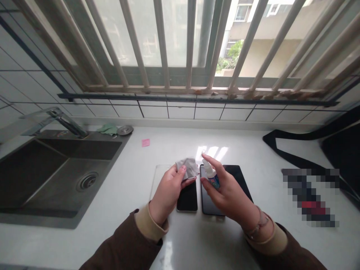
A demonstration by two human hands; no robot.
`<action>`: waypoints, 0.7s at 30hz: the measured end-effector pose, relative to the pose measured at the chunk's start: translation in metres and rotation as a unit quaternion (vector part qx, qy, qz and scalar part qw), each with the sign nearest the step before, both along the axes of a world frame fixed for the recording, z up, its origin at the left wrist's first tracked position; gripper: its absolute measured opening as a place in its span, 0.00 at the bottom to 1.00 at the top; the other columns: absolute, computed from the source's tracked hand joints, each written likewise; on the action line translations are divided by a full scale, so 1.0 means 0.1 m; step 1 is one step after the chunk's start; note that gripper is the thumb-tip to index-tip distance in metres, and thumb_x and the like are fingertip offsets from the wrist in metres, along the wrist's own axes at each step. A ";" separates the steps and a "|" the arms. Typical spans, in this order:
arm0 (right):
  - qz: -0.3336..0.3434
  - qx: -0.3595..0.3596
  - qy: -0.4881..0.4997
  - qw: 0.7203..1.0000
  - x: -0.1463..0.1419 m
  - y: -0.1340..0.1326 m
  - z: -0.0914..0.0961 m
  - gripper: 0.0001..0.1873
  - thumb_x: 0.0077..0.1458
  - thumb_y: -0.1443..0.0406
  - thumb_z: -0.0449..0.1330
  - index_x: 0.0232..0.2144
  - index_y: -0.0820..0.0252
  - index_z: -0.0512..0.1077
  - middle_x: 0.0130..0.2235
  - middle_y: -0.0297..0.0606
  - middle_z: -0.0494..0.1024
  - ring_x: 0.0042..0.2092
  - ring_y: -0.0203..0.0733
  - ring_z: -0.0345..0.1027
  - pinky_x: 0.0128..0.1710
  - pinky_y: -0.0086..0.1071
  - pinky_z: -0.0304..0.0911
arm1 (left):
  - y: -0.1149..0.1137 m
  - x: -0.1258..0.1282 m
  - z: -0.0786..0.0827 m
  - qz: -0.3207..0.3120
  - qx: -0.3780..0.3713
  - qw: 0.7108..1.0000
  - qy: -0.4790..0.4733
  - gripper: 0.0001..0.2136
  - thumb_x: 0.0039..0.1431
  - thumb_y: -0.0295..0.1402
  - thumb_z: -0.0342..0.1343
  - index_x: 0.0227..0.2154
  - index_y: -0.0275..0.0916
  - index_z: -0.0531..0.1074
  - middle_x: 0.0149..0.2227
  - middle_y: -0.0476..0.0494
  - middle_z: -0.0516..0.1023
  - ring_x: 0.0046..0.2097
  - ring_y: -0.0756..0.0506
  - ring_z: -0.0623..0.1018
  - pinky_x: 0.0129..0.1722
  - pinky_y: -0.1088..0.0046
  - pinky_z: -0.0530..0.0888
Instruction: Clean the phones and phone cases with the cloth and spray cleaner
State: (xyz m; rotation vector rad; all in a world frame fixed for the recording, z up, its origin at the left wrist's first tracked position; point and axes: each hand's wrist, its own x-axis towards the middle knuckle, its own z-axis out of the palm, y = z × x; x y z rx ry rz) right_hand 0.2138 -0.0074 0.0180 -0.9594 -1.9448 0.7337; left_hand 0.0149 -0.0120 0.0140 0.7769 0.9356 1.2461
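Observation:
My left hand is closed on a small grey cloth and holds it above a dark phone lying on the white counter. My right hand grips a small white spray bottle with a blue label, the index finger resting on its top. Under that hand lies a larger dark tablet, right of the phone. A clear flat sheet lies left of the phone, partly under my left hand.
A steel sink with a tap takes up the left side. A pink note lies on the counter behind the phone. A green rag and a sink strainer sit by the wall. A black strap and a blurred patch are at right.

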 end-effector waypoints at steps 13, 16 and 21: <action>0.006 0.037 -0.068 0.997 -0.11 -0.02 -0.22 0.39 0.72 0.71 0.56 0.79 0.46 0.50 0.69 0.48 0.74 0.65 0.54 0.76 0.62 0.53 0.77 | -0.04 0.03 -0.06 -0.010 -0.005 0.999 -0.050 0.19 0.68 0.46 0.66 0.55 0.40 0.81 0.59 0.36 0.83 0.61 0.34 0.80 0.61 0.55 0.79; 0.003 0.042 -0.070 0.997 -0.11 -0.02 -0.20 0.37 0.71 0.72 0.56 0.77 0.48 0.54 0.67 0.48 0.76 0.65 0.54 0.75 0.62 0.50 0.76 | -0.05 0.03 -0.05 -0.025 0.002 0.998 -0.052 0.20 0.69 0.47 0.65 0.56 0.40 0.81 0.59 0.35 0.82 0.62 0.34 0.79 0.63 0.54 0.77; -0.009 0.016 -0.075 0.997 -0.12 -0.06 -0.14 0.27 0.69 0.72 0.57 0.67 0.55 0.63 0.59 0.50 0.82 0.55 0.54 0.83 0.53 0.47 0.81 | -0.06 0.05 -0.07 -0.015 -0.009 0.998 -0.065 0.18 0.69 0.48 0.65 0.52 0.41 0.83 0.57 0.37 0.83 0.58 0.37 0.81 0.57 0.61 0.81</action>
